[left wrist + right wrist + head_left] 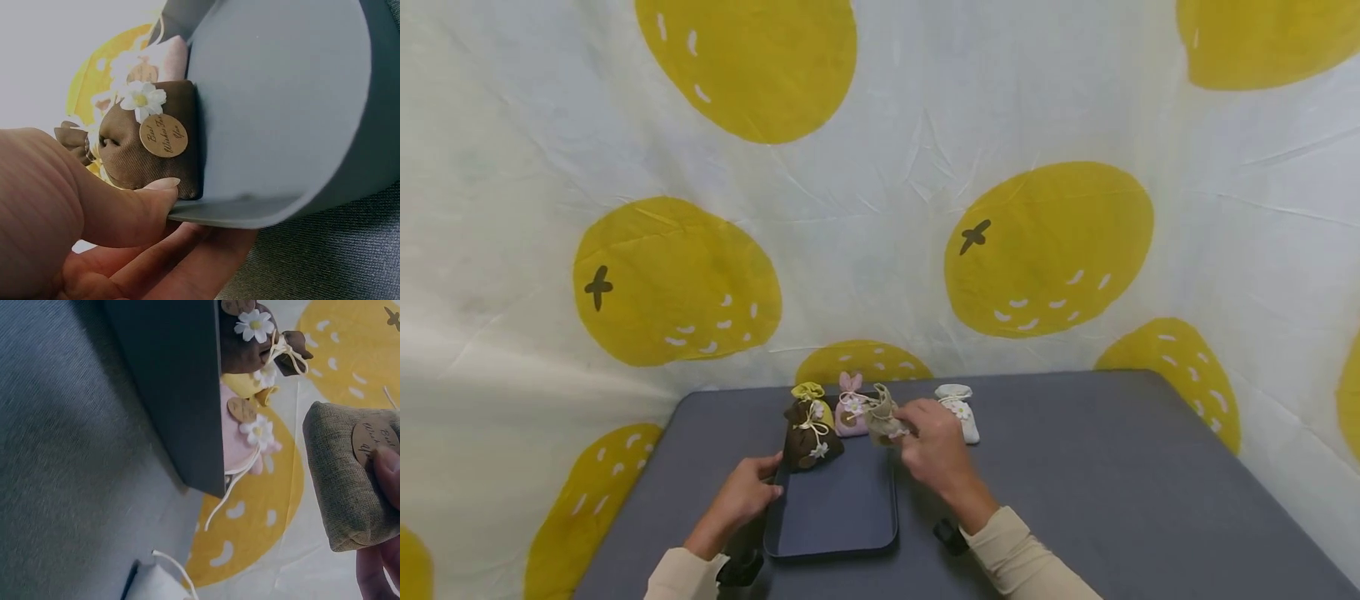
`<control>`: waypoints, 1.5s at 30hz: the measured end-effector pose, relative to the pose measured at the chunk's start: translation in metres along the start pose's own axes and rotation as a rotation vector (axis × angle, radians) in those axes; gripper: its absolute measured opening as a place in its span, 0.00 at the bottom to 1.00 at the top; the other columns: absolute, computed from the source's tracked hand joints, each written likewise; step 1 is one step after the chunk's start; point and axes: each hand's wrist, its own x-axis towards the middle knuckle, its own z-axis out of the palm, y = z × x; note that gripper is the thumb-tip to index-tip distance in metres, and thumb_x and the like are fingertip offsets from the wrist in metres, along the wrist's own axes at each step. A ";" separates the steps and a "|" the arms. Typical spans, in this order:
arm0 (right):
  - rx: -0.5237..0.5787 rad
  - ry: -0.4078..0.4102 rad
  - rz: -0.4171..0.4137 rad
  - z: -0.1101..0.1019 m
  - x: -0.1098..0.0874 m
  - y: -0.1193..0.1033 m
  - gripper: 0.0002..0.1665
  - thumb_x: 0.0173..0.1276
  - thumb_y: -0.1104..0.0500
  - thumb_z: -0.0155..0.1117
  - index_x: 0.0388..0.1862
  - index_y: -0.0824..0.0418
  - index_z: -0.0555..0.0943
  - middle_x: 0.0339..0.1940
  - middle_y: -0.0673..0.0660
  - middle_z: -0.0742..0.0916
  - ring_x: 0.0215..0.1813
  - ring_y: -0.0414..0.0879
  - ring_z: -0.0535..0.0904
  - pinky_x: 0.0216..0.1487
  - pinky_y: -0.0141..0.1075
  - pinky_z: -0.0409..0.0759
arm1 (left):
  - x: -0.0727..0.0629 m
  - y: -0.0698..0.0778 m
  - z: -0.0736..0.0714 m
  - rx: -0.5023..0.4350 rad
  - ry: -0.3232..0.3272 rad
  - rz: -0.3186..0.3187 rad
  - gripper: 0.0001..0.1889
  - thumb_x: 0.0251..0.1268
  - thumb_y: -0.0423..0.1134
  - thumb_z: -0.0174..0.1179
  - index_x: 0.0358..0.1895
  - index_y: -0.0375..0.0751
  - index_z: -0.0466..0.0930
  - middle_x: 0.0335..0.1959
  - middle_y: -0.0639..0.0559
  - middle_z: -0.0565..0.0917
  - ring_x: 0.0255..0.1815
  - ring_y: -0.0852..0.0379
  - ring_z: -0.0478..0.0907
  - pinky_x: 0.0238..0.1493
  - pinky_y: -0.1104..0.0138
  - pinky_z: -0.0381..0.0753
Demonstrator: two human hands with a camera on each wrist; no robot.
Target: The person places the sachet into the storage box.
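My left hand grips the left wall of a dark grey tray, thumb over the rim and fingers on the outer side. Close by that thumb, a brown drawstring pouch with a white flower and a round tag rests in the tray. Behind it are a yellow pouch and a pink pouch. In my right hand, a tan woven pouch is pinched between thumb and fingers. It is raised over the tray's right side, its round tag partly covered by the thumb.
A white pouch lies on the grey table right of the tray, behind my right hand. A pale cloth with large yellow fruit shapes hangs beyond the table's back edge.
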 end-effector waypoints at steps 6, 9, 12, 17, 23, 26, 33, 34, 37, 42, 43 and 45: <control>-0.002 -0.015 0.030 0.006 0.005 -0.007 0.20 0.41 0.78 0.68 0.31 0.58 0.90 0.31 0.53 0.90 0.35 0.50 0.87 0.35 0.43 0.84 | 0.002 0.001 -0.001 0.007 0.002 -0.015 0.34 0.53 0.19 0.65 0.68 0.24 0.75 0.66 0.30 0.80 0.73 0.33 0.73 0.60 0.54 0.79; 0.004 -0.045 0.069 0.008 0.006 -0.012 0.19 0.42 0.77 0.71 0.32 0.58 0.90 0.31 0.53 0.90 0.36 0.50 0.87 0.37 0.43 0.84 | 0.000 0.000 0.000 0.008 0.008 -0.015 0.34 0.52 0.19 0.65 0.68 0.24 0.75 0.66 0.30 0.80 0.72 0.34 0.73 0.60 0.53 0.79; 0.017 -0.071 0.112 0.010 0.008 -0.015 0.18 0.44 0.76 0.73 0.33 0.59 0.90 0.32 0.53 0.90 0.36 0.50 0.86 0.39 0.44 0.84 | -0.002 0.000 0.000 0.011 0.016 -0.014 0.34 0.51 0.19 0.65 0.68 0.24 0.76 0.65 0.30 0.81 0.72 0.34 0.74 0.57 0.57 0.80; 0.054 -0.073 0.165 0.016 0.010 -0.016 0.16 0.45 0.75 0.74 0.33 0.60 0.90 0.31 0.55 0.90 0.33 0.48 0.84 0.36 0.42 0.82 | -0.001 0.000 0.001 0.013 0.010 -0.029 0.34 0.53 0.19 0.65 0.69 0.25 0.75 0.67 0.31 0.80 0.73 0.34 0.73 0.52 0.63 0.79; 0.109 -0.109 0.253 0.026 0.008 -0.013 0.16 0.43 0.73 0.79 0.34 0.61 0.90 0.30 0.55 0.90 0.29 0.44 0.82 0.32 0.36 0.79 | -0.001 0.001 0.001 0.012 0.009 -0.036 0.34 0.54 0.19 0.65 0.69 0.25 0.75 0.68 0.31 0.79 0.74 0.34 0.72 0.53 0.61 0.80; 0.133 -0.127 0.290 0.030 0.008 -0.012 0.16 0.43 0.72 0.80 0.34 0.61 0.90 0.29 0.54 0.90 0.28 0.42 0.81 0.32 0.34 0.78 | -0.001 0.001 0.001 0.008 0.011 -0.030 0.34 0.53 0.19 0.65 0.69 0.25 0.75 0.68 0.31 0.79 0.73 0.36 0.73 0.52 0.61 0.80; 0.152 -0.167 0.334 0.039 0.008 -0.007 0.15 0.45 0.72 0.78 0.34 0.60 0.90 0.29 0.54 0.91 0.28 0.43 0.82 0.33 0.35 0.79 | -0.002 0.002 0.001 0.009 0.012 -0.026 0.33 0.54 0.20 0.65 0.69 0.25 0.75 0.68 0.31 0.79 0.73 0.35 0.73 0.51 0.62 0.79; 0.151 -0.172 0.336 0.041 0.008 -0.006 0.15 0.45 0.72 0.78 0.33 0.60 0.90 0.29 0.54 0.91 0.29 0.43 0.83 0.33 0.35 0.80 | -0.002 0.002 0.000 0.010 0.013 -0.024 0.33 0.54 0.20 0.65 0.69 0.26 0.75 0.68 0.31 0.79 0.73 0.35 0.73 0.51 0.62 0.79; 0.153 -0.193 0.338 0.045 0.008 -0.004 0.14 0.46 0.71 0.78 0.33 0.59 0.90 0.29 0.53 0.91 0.29 0.43 0.83 0.34 0.36 0.80 | -0.002 0.002 0.001 0.007 0.020 -0.019 0.34 0.52 0.20 0.65 0.68 0.26 0.76 0.67 0.31 0.80 0.72 0.36 0.74 0.50 0.64 0.78; 0.145 -0.214 0.332 0.051 0.006 0.001 0.14 0.44 0.70 0.79 0.32 0.59 0.90 0.27 0.53 0.90 0.27 0.42 0.80 0.33 0.35 0.78 | -0.001 0.001 0.002 -0.003 0.012 -0.026 0.34 0.53 0.19 0.65 0.69 0.25 0.75 0.68 0.31 0.79 0.73 0.34 0.73 0.50 0.64 0.79; 0.147 -0.220 0.335 0.052 0.006 0.002 0.14 0.44 0.70 0.79 0.32 0.59 0.90 0.27 0.53 0.90 0.27 0.41 0.79 0.33 0.35 0.77 | -0.001 0.000 0.002 -0.007 0.009 -0.032 0.34 0.54 0.19 0.65 0.69 0.26 0.75 0.69 0.31 0.79 0.74 0.34 0.72 0.50 0.63 0.79; 0.147 -0.236 0.338 0.054 0.005 0.004 0.14 0.44 0.69 0.80 0.32 0.58 0.90 0.26 0.53 0.89 0.27 0.41 0.78 0.33 0.34 0.76 | -0.001 0.000 0.002 -0.015 0.003 -0.040 0.34 0.55 0.19 0.65 0.70 0.26 0.74 0.69 0.31 0.78 0.74 0.33 0.71 0.49 0.63 0.79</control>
